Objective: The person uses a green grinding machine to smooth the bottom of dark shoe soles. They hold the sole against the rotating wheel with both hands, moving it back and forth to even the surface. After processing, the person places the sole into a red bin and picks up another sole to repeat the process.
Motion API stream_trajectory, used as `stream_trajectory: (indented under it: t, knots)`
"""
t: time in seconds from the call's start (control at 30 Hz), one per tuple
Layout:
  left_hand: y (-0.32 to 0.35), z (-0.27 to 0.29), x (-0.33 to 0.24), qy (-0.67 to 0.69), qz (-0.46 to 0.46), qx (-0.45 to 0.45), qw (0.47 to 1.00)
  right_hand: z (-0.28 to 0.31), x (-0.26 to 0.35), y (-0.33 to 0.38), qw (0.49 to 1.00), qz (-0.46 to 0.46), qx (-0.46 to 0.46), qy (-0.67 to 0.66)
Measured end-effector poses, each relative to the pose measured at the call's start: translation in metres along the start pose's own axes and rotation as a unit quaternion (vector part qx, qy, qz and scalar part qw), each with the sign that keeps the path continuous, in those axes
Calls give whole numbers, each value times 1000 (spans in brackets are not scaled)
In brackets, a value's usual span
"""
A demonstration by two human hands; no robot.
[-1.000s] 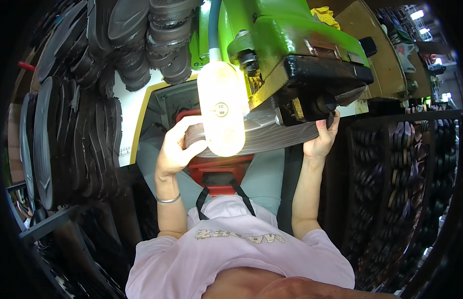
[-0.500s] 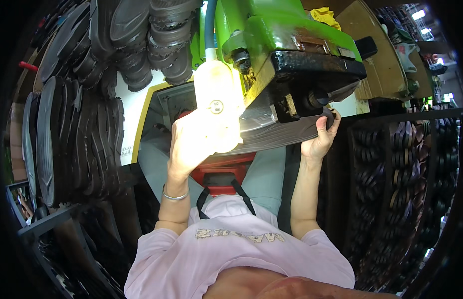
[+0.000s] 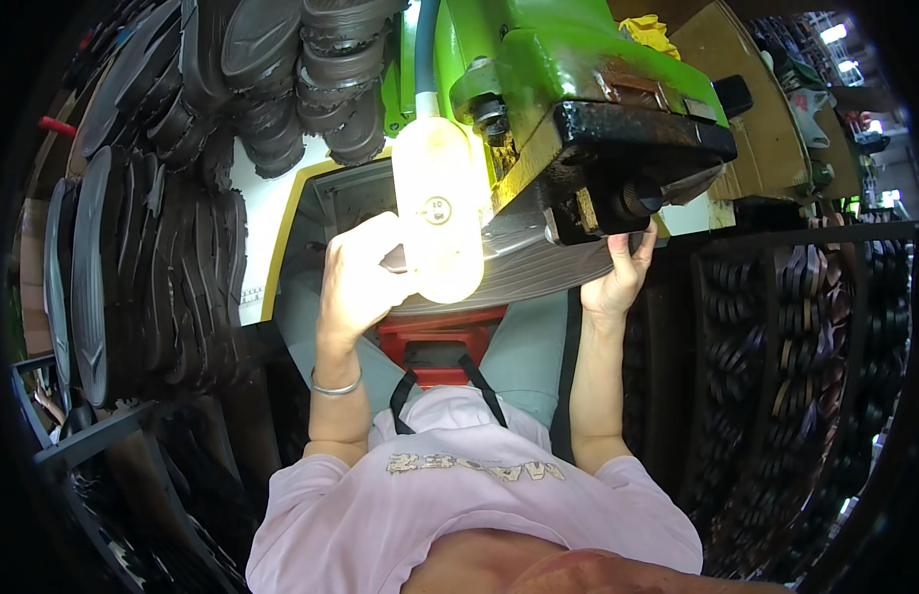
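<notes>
A dark brown slipper sole (image 3: 543, 269) with a grooved surface lies level between my two hands, just below the black head of a green machine (image 3: 598, 74). My left hand (image 3: 358, 282) is closed on its left end; the glow of a lit lamp (image 3: 441, 198) washes out some of the fingers, and the lamp hides part of the sole. At the other end my right hand (image 3: 616, 275) grips the sole with thumb and fingers, beside a black knob (image 3: 639, 196) on the machine. The machine's head covers the sole's far edge.
Stacked dark slippers (image 3: 345, 89) stand at the far left, with a row of upright soles (image 3: 108, 277) nearer. A cardboard box (image 3: 761, 109) and a yellow cloth (image 3: 649, 36) are at the back right. Racks of footwear (image 3: 806, 327) fill the right side. Between my legs is a red stool (image 3: 439, 374).
Both hands have shifted a little to the left with the sole. More of its grooved face shows now, and my left hand is less covered by the lamp.
</notes>
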State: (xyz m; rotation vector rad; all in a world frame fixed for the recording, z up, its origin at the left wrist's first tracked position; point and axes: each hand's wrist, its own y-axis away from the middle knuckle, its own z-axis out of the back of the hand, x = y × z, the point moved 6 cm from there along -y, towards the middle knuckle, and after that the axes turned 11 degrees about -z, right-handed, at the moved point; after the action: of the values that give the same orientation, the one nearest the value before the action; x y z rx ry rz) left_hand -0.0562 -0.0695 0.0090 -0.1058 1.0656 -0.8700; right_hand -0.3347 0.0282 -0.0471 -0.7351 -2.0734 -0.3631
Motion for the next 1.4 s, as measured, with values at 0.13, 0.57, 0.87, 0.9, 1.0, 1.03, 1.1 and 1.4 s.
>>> stream_trajectory:
  t: [0.13, 0.57, 0.87, 0.9, 1.0, 1.03, 1.1, 1.4]
  knots:
    - [8, 5, 6, 33, 21, -25, 999, -8, -11, 3, 1000, -20, 14, -19]
    - [20, 3, -14, -77, -10, -21, 997, 12, -26, 13, 999, -9, 17, -49]
    - [7, -19, -13, -135, -168, -74, 974, 25, -7, -7, 997, 5, 11, -70]
    - [8, -19, -9, -130, -161, -67, 976, 22, -7, -7, 997, 5, 9, -72]
    - [7, -17, -5, -140, -144, -40, 979, 15, -9, -5, 997, -2, 9, -75]
    - [5, -15, -7, -154, -140, -31, 978, 14, -10, -4, 997, -4, 10, -74]
    - [5, -11, -6, -154, -107, -27, 982, 13, -15, -2, 997, -8, 6, -76]
    - [17, 12, -3, -76, 9, -49, 996, -11, -33, 14, 997, -35, 14, -74]
